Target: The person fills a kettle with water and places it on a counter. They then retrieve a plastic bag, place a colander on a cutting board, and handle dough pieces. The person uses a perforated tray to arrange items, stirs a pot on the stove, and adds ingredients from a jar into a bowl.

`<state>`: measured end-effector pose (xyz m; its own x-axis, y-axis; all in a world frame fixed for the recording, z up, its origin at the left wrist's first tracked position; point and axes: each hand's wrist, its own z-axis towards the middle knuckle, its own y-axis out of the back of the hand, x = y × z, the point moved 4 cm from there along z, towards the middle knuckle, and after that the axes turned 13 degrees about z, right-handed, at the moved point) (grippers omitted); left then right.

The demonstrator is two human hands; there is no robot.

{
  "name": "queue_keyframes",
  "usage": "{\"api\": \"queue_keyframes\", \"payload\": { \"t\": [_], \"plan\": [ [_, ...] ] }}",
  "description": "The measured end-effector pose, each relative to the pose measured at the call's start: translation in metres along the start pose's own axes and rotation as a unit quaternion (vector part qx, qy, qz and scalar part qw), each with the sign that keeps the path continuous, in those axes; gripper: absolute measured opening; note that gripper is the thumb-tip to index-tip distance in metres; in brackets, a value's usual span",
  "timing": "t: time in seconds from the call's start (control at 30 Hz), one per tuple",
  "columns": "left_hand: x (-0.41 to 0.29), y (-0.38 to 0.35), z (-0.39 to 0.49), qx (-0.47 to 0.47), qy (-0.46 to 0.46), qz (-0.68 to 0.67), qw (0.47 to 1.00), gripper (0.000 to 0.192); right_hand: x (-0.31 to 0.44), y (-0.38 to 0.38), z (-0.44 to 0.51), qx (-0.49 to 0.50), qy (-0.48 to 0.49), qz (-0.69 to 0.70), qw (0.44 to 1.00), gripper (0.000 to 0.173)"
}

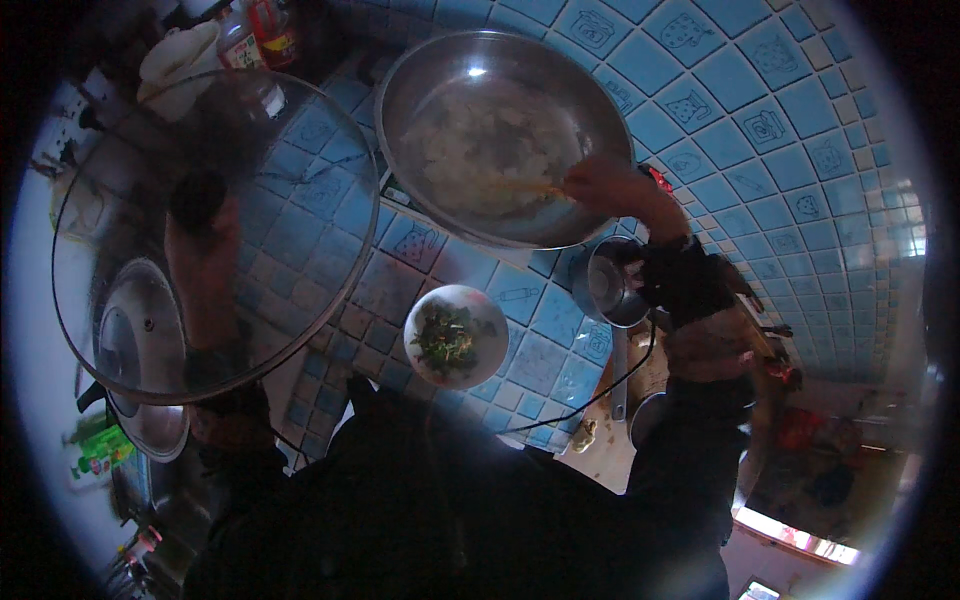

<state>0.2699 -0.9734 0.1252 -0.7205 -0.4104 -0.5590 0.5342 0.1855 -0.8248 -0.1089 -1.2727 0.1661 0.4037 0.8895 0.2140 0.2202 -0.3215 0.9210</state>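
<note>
My left hand (202, 277) grips the dark knob (198, 201) of a large glass lid (376, 172), held up at the left. The hand shows through the fogged glass. A wide metal pan (420, 75) stands at the top centre with pale, translucent food (480, 142) in its bottom. Over its right side reaches my right hand (611, 187), closed around a thin yellowish utensil (532, 187) whose tip is in the food. Whether this is chopsticks or a spatula is too blurred to tell. Below the pan sits a white bowl (495, 356) of chopped green leaves (450, 337).
A small saucepan (609, 281) stands under my right forearm. A black cable (581, 409) crosses the blue-tiled counter (525, 352). Bottles (270, 37) stand at the top left. Left lie a metal lid (169, 420) and a green package (105, 450). A tiled wall (720, 90) rises at the right.
</note>
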Motion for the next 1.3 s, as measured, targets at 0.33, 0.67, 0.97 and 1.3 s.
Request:
{"api": "queue_keyframes", "payload": {
  "t": [0.33,0.67,0.97,1.3],
  "plan": [
    [-0.003,0.01,0.001,-0.034,0.012,-0.029,0.999,0.029,-0.044,-0.02,0.052,-0.155,-0.007,-0.311,0.938,0.02],
    [-0.011,-0.009,0.005,0.05,-0.042,0.039,0.997,0.03,-0.02,0.015,0.008,0.01,-0.042,-0.07,0.997,0.019],
    [-0.017,-0.031,0.025,-0.015,-0.127,0.32,0.939,0.032,-0.003,-0.02,0.02,-0.157,0.138,-0.098,0.973,0.02],
    [-0.007,-0.129,0.052,-0.028,-0.297,0.682,0.668,0.035,0.011,0.016,-0.066,-0.116,-0.137,-0.055,0.982,0.017]
  ]
}}
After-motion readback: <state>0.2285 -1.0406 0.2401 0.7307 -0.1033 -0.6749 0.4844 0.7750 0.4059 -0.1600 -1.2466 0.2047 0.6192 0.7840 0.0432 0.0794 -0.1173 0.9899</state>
